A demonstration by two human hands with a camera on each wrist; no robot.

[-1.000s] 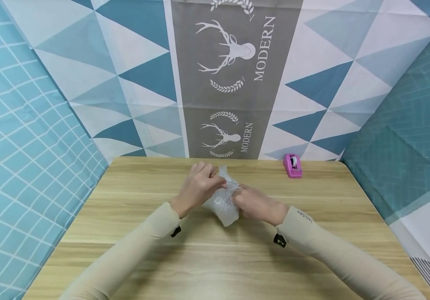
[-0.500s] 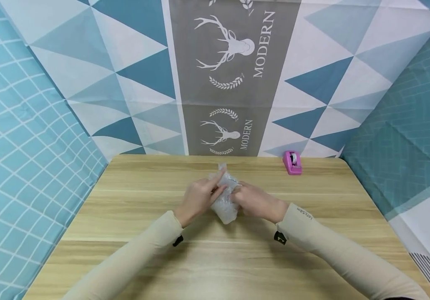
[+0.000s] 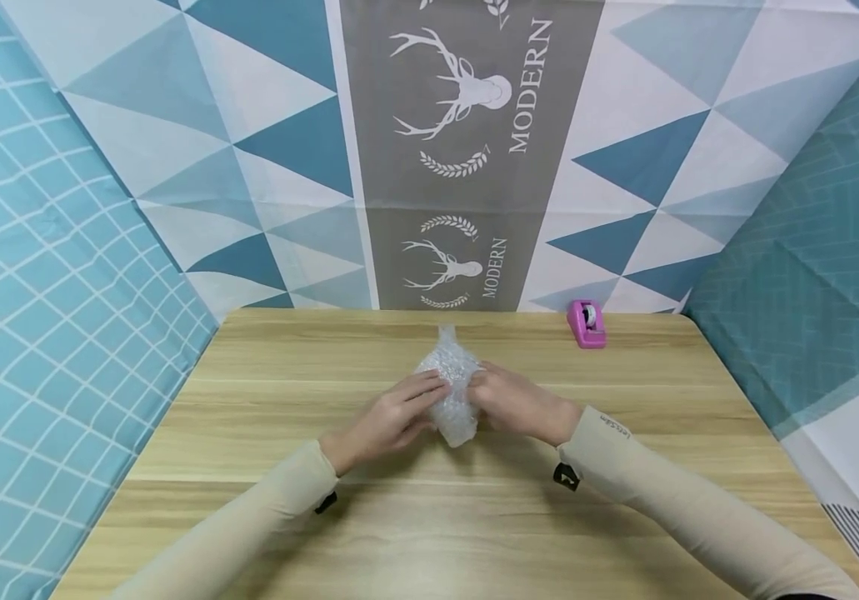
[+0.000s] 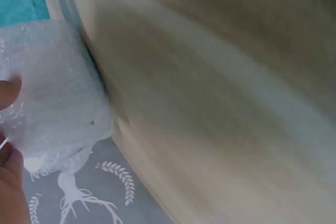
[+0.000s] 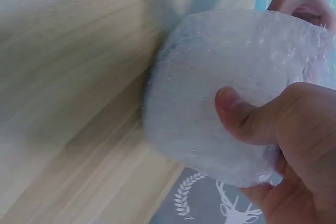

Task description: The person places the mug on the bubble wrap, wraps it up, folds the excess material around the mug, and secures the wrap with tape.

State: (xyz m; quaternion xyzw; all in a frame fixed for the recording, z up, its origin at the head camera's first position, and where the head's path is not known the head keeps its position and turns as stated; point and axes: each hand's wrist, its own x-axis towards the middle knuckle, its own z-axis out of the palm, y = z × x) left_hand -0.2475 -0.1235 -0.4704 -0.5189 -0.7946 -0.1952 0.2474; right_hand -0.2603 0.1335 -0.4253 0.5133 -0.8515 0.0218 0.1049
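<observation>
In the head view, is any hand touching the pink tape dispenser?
No, the pink tape dispenser stands near the table's far edge, while the left hand and right hand touch the bubble-wrapped bundle.

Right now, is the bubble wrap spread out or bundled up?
Bundled up: the bubble wrap forms a thick, rounded lump in the right hand.

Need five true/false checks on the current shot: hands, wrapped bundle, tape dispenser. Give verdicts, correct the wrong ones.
1. The left hand and right hand both touch the bundle in translucent bubble wrap. True.
2. The pink plastic tape dispenser stands near the left edge of the wood-grain tabletop. False: it is right of the bundle, near the far edge.
3. The right thumb lies on the wrap. True.
4. The right hand holds the dispenser. False: it grips the bundle.
5. The cream fabric right sleeve bears dark lettering near its cuff. True.
</observation>
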